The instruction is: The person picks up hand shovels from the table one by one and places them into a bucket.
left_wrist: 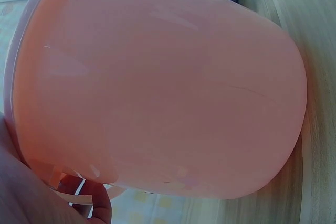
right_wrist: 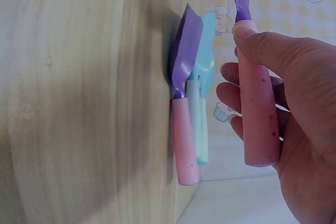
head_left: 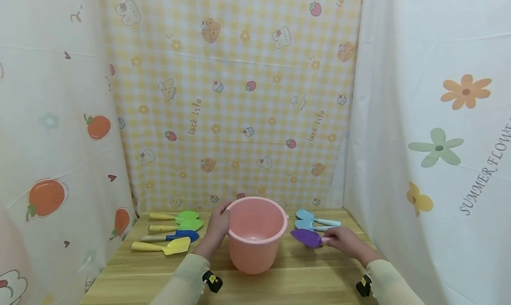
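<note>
A pink plastic bucket [head_left: 253,256] stands upright on the wooden table, its inside visible from above. My left hand [head_left: 217,229] grips its rim on the left side; in the left wrist view, curled fingers show near a pale strap below the rim. To the right of the bucket, my right hand [head_left: 348,241] holds a purple trowel [head_left: 306,237] by its pink handle, raised off the table. Below it, a second purple trowel [right_wrist: 185,129] with a pink handle lies on the table in the right wrist view; the held one largely hides it in the head view.
Two light blue trowels, one of them the rear trowel [head_left: 305,215], lie at the back right. Left of the bucket lie two green trowels, a blue trowel [head_left: 187,236] and a yellow shovel [head_left: 177,246]. Patterned curtains [head_left: 239,119] enclose the table [head_left: 295,287] behind and at both sides.
</note>
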`<state>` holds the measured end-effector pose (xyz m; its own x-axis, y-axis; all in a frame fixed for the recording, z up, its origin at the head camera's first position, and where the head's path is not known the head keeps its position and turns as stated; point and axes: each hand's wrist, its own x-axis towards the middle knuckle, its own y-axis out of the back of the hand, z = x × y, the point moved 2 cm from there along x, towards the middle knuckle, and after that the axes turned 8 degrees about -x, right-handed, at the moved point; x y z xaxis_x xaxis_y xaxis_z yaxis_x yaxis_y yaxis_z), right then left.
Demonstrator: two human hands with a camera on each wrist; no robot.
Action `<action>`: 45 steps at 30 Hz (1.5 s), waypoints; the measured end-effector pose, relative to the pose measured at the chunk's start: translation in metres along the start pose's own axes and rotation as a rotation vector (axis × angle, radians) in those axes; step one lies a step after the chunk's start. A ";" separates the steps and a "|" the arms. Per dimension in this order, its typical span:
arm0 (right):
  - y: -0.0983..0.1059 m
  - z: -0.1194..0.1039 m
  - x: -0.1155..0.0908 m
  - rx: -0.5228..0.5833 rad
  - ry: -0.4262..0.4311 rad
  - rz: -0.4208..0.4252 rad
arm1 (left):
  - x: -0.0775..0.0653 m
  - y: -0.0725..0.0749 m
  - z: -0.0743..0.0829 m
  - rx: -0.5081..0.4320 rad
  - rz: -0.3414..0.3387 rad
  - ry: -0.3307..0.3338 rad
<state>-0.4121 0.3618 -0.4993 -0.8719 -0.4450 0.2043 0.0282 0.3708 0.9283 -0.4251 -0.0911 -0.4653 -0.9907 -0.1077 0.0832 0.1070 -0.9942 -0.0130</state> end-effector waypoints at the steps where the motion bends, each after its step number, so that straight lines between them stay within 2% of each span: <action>1: 0.001 -0.001 0.001 -0.007 -0.003 0.005 | 0.000 0.000 0.000 -0.001 0.000 -0.001; 14: 0.016 -0.008 0.010 0.030 -0.099 0.002 | -0.001 -0.001 0.003 -0.014 0.002 -0.014; 18: 0.022 -0.012 0.013 -0.011 -0.104 0.043 | -0.001 -0.001 0.004 -0.016 0.003 -0.009; 21: 0.027 -0.015 0.014 -0.027 -0.138 0.072 | -0.001 -0.001 0.004 -0.021 0.002 0.002; 27: 0.031 -0.018 0.018 0.081 -0.212 0.068 | -0.001 -0.001 0.003 -0.016 0.006 0.009; 30: 0.033 -0.020 0.020 0.090 -0.190 0.074 | 0.000 -0.001 0.003 -0.019 0.013 0.011; 37: 0.042 -0.028 0.029 -0.002 -0.128 0.123 | -0.001 -0.002 0.004 -0.018 0.017 0.005; 45: 0.050 -0.033 0.038 -0.017 -0.140 0.126 | -0.001 -0.002 0.003 -0.011 0.018 0.000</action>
<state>-0.4277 0.3362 -0.4351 -0.9205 -0.2776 0.2750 0.1487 0.4019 0.9035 -0.4244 -0.0892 -0.4620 -0.9887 -0.1253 0.0825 0.1236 -0.9920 -0.0257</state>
